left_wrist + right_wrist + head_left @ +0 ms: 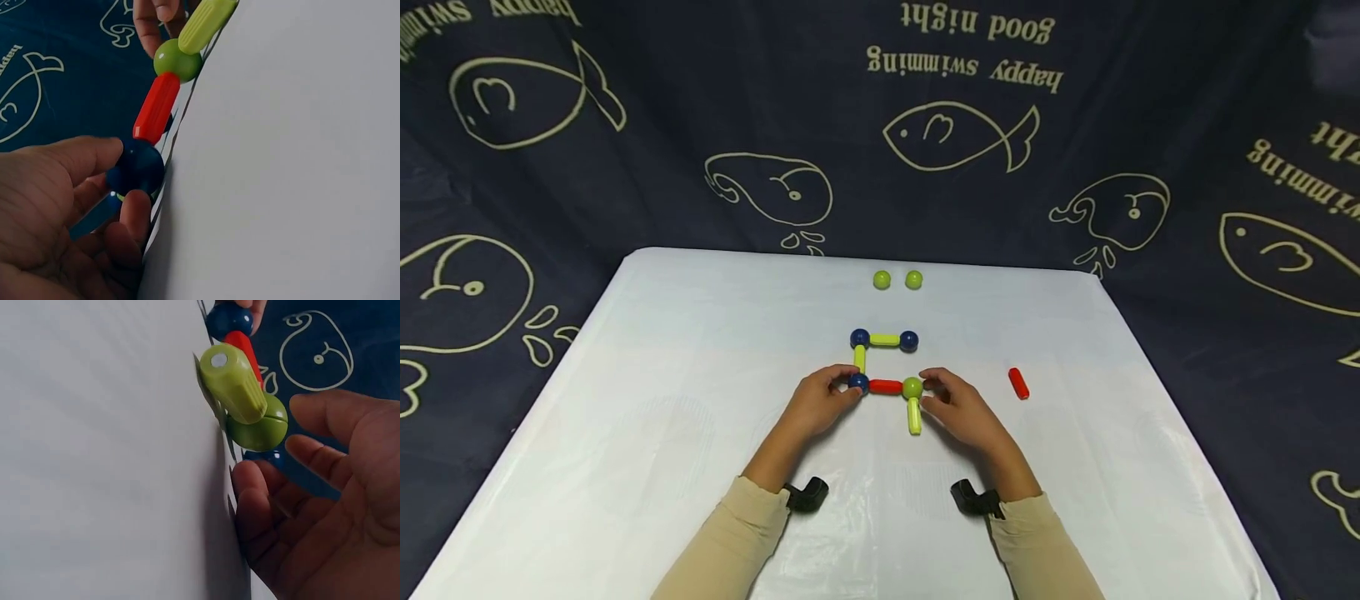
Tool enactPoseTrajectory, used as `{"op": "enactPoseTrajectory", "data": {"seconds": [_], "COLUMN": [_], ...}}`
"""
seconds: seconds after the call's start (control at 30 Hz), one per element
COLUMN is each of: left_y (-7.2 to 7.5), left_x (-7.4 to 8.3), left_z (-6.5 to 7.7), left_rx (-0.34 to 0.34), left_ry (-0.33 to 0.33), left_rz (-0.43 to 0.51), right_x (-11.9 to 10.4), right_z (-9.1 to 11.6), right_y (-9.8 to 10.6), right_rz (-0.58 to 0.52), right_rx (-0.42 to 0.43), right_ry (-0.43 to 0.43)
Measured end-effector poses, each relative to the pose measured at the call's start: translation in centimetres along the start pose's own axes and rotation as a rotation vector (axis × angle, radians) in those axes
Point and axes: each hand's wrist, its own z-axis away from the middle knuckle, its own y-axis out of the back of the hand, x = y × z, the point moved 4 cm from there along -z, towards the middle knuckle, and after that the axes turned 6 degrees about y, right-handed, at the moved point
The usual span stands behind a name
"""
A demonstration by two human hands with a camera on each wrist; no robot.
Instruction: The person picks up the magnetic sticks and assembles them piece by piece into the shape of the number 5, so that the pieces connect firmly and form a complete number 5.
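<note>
My left hand (820, 404) pinches a dark blue ball (134, 165) between thumb and fingertips. From that ball a red rod (886, 387) runs right to a green ball (912, 388). A yellow-green rod (913, 418) points from the green ball toward me, and a silvery disc shows on its free end in the right wrist view. Beside the green ball is my right hand (350, 494), fingers loosely bent, with a gap between thumb and ball. Another yellow-green rod (860, 359) goes from the held ball to a far blue ball (860, 338).
A further yellow-green rod (885, 340) links the far blue ball to another blue ball (908, 341). Two loose green balls (882, 280) lie near the far edge of the white table (700, 333). One red rod (1018, 383) lies alone at right. Dark printed cloth (880, 208) hangs behind.
</note>
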Motion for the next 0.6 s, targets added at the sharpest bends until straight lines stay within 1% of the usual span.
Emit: {"op": "enactPoseTrajectory", "data": {"seconds": [0.1, 0.2, 0.27, 0.33, 0.43, 0.5, 0.6], "left_y": [0.3, 0.8, 1.4, 2.2, 3.7, 4.4, 4.8], "left_x": [0.1, 0.3, 0.5, 1.1, 2.2, 3.0, 4.0], "left_z": [-0.1, -0.2, -0.6, -1.2, -2.8, -4.2, -6.6], "left_rx": [-0.046, -0.111, -0.153, -0.180, -0.186, -0.177, -0.162], "left_ry": [0.022, 0.037, 0.042, 0.039, 0.022, 0.005, -0.030], "left_rz": [-0.001, -0.013, -0.034, -0.062, -0.123, -0.164, -0.225], "right_x": [0.2, 0.2, 0.2, 0.3, 0.4, 0.5, 0.6], "right_z": [-0.7, -1.2, -1.5, -1.6, -1.7, -1.8, -1.7], "right_y": [-0.1, -0.2, -0.3, -0.3, -0.4, -0.5, -0.5], "right_rz": [-0.045, -0.073, -0.077, -0.077, -0.081, -0.086, -0.086], "right_rx": [-0.031, -0.055, -0.065, -0.067, -0.072, -0.072, -0.065], "right_ry": [0.014, 0.050, 0.060, 0.063, 0.057, 0.050, 0.035]}}
